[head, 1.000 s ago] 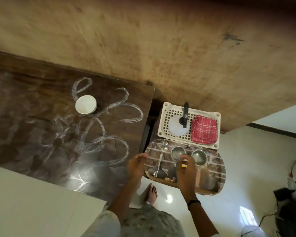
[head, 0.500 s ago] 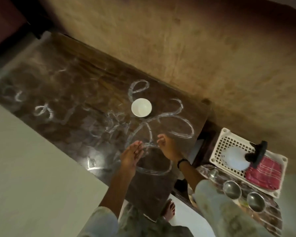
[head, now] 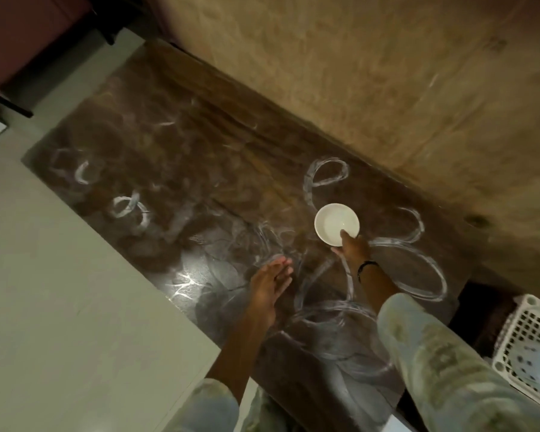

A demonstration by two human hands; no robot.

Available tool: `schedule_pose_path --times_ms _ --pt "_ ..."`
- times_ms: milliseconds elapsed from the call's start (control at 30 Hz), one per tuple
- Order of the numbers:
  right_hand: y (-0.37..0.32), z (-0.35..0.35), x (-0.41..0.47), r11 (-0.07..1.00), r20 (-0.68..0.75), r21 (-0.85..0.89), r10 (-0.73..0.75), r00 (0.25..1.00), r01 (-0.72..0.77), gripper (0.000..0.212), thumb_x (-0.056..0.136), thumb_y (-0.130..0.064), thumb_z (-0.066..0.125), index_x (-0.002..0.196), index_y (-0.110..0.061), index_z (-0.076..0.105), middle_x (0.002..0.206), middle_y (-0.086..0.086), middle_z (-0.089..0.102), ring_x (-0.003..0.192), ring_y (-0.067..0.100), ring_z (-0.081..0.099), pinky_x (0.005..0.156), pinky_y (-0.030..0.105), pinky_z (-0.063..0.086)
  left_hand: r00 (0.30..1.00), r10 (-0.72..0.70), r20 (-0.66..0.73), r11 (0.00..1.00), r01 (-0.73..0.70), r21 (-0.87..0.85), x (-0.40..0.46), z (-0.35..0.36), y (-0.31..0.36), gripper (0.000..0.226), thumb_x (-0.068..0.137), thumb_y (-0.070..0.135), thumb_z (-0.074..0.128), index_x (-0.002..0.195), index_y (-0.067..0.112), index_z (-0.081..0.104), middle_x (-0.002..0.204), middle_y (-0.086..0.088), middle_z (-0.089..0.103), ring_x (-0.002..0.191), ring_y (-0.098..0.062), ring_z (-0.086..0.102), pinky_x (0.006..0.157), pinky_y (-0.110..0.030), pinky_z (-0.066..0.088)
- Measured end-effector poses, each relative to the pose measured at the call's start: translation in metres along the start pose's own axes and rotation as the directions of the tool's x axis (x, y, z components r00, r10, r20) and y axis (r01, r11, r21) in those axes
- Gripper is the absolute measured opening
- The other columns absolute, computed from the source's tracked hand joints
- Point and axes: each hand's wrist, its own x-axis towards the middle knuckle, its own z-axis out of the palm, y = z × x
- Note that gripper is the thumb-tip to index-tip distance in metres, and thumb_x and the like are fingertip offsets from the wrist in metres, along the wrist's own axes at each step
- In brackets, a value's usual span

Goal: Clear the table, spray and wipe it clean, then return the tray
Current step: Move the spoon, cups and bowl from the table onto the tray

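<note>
Right hand [head: 353, 246] at the near rim of the small white bowl [head: 336, 224]: thumb over the lip, fingers apparently under the near side, so it reads as pinching the rim, though the contact is small and partly hidden. Bowl looks empty and sits upright on the dark wooden table [head: 181, 194], toward the far-right part of the top and near the wall [head: 387, 88]. Left hand [head: 270, 283] hovers flat over the table's near-middle, fingers straight and together, holding nothing; whether it touches the surface I cannot tell. White chalky loops and smears [head: 409, 269] run across much of the top, densest around the bowl and toward the right end, with fainter ones at the left end. Judgement: clearing is at its last piece, since the bowl is the only loose item seen on the table; no spraying or wiping appears done, as the marks are intact, and the tray's return is still ahead. The tray is not in view. A white perforated basket [head: 530, 344] shows at the right edge, beyond the table's right end. The table's far edge meets the wall, so the bowl's open way out is toward the person and rightward over the right end; pale floor [head: 60, 307] lies along the near-left edge.
</note>
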Motion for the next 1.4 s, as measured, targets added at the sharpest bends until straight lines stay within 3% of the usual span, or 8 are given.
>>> schedule_pose_path --times_ms 167,433,633,800,1000,1100,1200,1400 --pt "0.005 0.003 0.003 0.999 -0.050 0.003 -0.037 0.998 0.037 0.057 0.092 0.013 0.041 0.146 0.000 0.030 0.149 0.024 0.031 0.134 0.045 0.034 0.099 0.060 0.044 1.000 0.000 -0.003 0.998 0.001 0.055 0.013 -0.011 0.009 0.030 0.096 0.015 0.047 0.121 0.002 0.057 0.121 -0.013 0.064 0.110 -0.024 0.060 0.087 -0.027 0.051" --pt "0.046 -0.018 -0.050 0.972 -0.007 -0.127 -0.201 0.980 0.199 0.047 0.094 0.003 0.049 0.140 0.002 0.040 0.139 0.021 0.046 0.126 0.041 0.046 0.088 0.056 0.053 1.000 -0.003 0.012 0.991 0.001 0.136 -0.007 0.002 -0.006 0.030 0.097 0.022 0.048 0.123 0.009 0.054 0.126 -0.012 0.061 0.114 -0.025 0.059 0.094 -0.034 0.049" --pt "0.107 -0.071 -0.112 0.902 0.030 -0.209 -0.380 0.924 0.378 0.036 0.097 -0.010 0.054 0.131 -0.001 0.050 0.115 0.010 0.058 0.101 0.023 0.058 0.063 0.020 0.055 0.989 0.115 0.088 0.939 -0.138 0.315 -0.044 0.026 -0.053 0.042 0.091 0.043 0.053 0.128 0.024 0.051 0.124 -0.001 0.060 0.112 -0.022 0.059 0.078 -0.034 0.057" --pt "0.154 -0.147 -0.153 0.900 0.030 -0.228 -0.375 0.927 0.371 0.033 0.096 -0.016 0.056 0.127 -0.002 0.055 0.115 0.007 0.061 0.108 0.026 0.061 0.082 0.047 0.059 0.940 0.285 0.189 0.740 -0.342 0.579 -0.087 0.042 -0.117 0.017 0.091 0.026 0.059 0.107 0.031 0.062 0.104 0.011 0.066 0.099 -0.014 0.060 0.080 -0.031 0.055" --pt "0.201 -0.268 -0.191 0.900 0.054 -0.260 -0.349 0.936 0.351 0.034 0.097 -0.025 0.054 0.127 -0.009 0.056 0.116 0.010 0.066 0.104 0.025 0.063 0.083 0.045 0.058 0.934 0.306 0.184 0.683 -0.350 0.641 -0.152 0.060 -0.228 0.011 0.090 0.028 0.061 0.101 0.030 0.065 0.096 0.010 0.069 0.090 -0.006 0.062 0.064 -0.011 0.051" --pt "0.225 -0.333 -0.206 0.896 0.027 -0.260 -0.366 0.930 0.360 0.028 0.098 -0.020 0.054 0.123 -0.007 0.058 0.106 0.007 0.067 0.095 0.020 0.064 0.076 0.028 0.057 0.954 0.253 0.162 0.701 -0.296 0.648 -0.182 0.079 -0.287 0.009 0.089 0.029 0.062 0.097 0.031 0.067 0.095 0.012 0.071 0.087 -0.007 0.064 0.067 -0.022 0.056" --pt "0.246 -0.387 -0.220 0.920 -0.018 -0.205 -0.344 0.939 0.333 0.030 0.098 -0.016 0.053 0.127 -0.015 0.049 0.110 0.001 0.064 0.100 0.020 0.063 0.080 0.040 0.058 0.964 0.175 0.199 0.715 -0.263 0.648 -0.207 0.098 -0.336 0.013 0.090 0.028 0.061 0.101 0.030 0.067 0.096 0.013 0.071 0.089 -0.006 0.065 0.069 -0.029 0.058" --pt "0.289 -0.459 -0.223 0.939 -0.153 -0.217 -0.301 0.941 0.266 0.030 0.097 -0.013 0.053 0.127 -0.015 0.050 0.108 0.008 0.064 0.094 0.025 0.065 0.070 0.035 0.061 0.958 0.125 0.258 0.556 -0.283 0.782 -0.234 0.132 -0.406 0.020 0.092 0.024 0.060 0.106 0.011 0.066 0.096 -0.008 0.069 0.092 -0.028 0.064 0.079 -0.048 0.055"
